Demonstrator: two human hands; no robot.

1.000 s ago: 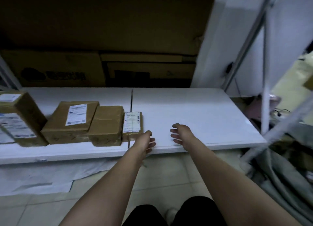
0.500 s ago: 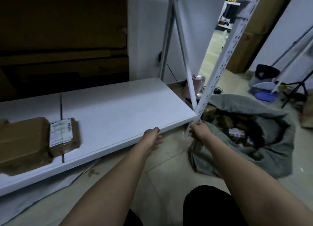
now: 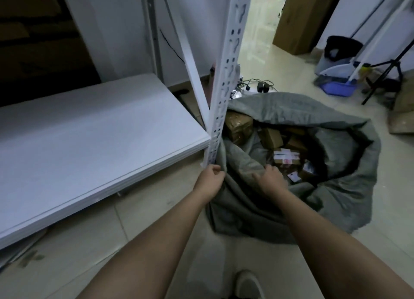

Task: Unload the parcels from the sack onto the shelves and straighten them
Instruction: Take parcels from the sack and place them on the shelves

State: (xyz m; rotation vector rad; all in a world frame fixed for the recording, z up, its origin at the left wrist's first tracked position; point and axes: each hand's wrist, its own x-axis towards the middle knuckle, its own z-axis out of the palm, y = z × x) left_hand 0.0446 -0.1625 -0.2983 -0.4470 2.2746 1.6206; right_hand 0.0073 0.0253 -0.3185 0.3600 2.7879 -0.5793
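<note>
- Parcels: several brown boxes, some with white labels, lie loose in the open mouth of the grey sack, which slumps on the tiled floor just right of the shelf unit. A second ago the view faced a row of boxes already set on the shelf; that row is now out of sight to the left.
- Left hand: it has moved from the shelf's front edge to the near left rim of the sack, beside the foot of the perforated white upright. Its fingers are curled, apparently pinching the fabric rim.
- Right hand: half a second ago it was by the base of the upright; now it rests on the fold of the sack's near rim, fingers bent over the cloth. Whether it truly grips the fold I cannot tell.
- Shelf: the visible white board carries nothing in this view.
- Meaning: the person has turned from placing to fetching; I judge the next step is spreading the mouth and lifting out another box.
- Further off, a blue dustpan and a tripod stand by the wall.
</note>
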